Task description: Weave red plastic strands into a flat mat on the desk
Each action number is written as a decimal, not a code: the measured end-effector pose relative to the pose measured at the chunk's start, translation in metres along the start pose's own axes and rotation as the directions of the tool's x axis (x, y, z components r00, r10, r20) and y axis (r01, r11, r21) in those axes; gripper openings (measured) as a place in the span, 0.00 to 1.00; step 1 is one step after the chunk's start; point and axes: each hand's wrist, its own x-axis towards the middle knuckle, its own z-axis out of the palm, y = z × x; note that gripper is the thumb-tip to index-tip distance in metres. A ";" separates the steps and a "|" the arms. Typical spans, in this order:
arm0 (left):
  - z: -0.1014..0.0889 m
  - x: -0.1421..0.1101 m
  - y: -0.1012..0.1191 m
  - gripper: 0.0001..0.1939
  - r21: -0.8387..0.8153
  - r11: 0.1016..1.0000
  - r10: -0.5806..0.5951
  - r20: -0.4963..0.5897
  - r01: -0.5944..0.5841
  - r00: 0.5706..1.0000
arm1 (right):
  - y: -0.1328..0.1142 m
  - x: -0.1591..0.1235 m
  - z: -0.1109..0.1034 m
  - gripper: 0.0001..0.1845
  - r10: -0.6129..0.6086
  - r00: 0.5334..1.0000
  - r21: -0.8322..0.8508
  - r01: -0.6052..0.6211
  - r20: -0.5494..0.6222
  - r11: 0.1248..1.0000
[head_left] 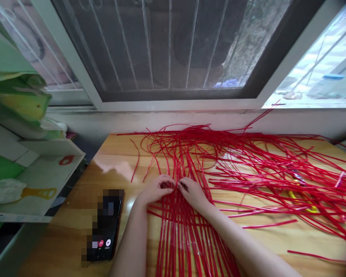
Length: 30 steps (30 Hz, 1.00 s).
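Observation:
Many thin red plastic strips (187, 234) lie lengthwise on the wooden table, with several crossing strips woven through them near my wrists. My left hand (160, 188) bends over the left part of the weave, thumb and fingertips pinched on a red strip. Just across from it, my right hand (192, 192) pinches among the same strips near the middle. The two sets of fingertips almost meet. Beneath the fingers the exact strips gripped are partly hidden. Clear tape seems to cover the strips nearer to me.
A tangled heap of red strips (256, 154) spreads along the back and right, with yellow-handled scissors (305, 202) partly under it. A phone (111, 223) lies left on the table (72, 219). Behind stands a barred window (173, 104); at left, a shelf (46, 169) holds a yellow-handled item.

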 end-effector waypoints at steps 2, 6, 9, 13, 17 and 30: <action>-0.001 -0.002 -0.002 0.08 -0.012 1.000 0.018 0.014 -0.018 1.000 | 0.000 0.002 0.001 0.09 0.021 1.000 -0.039 -0.020 0.018 0.999; 0.004 0.002 -0.002 0.03 0.039 0.999 0.038 -0.124 -0.034 0.992 | -0.001 0.003 0.002 0.05 0.036 0.999 -0.035 -0.034 0.037 0.999; 0.011 0.006 0.001 0.04 0.090 0.995 0.061 -0.250 -0.039 0.966 | -0.002 0.002 0.002 0.03 0.009 0.999 -0.021 -0.008 0.046 1.000; 0.017 0.012 0.005 0.05 0.134 0.989 -0.007 -0.368 0.061 0.930 | -0.002 0.001 0.001 0.03 -0.029 0.999 -0.015 0.030 0.038 0.999; 0.017 0.013 0.003 0.08 0.208 0.909 -0.170 -0.604 0.361 0.778 | -0.002 0.000 0.000 0.04 -0.046 0.999 -0.020 0.046 0.020 0.999; -0.004 -0.001 0.019 0.12 -0.020 0.986 -0.158 -0.401 0.164 0.903 | -0.019 -0.009 -0.009 0.14 -0.232 0.966 0.037 0.237 -0.115 0.971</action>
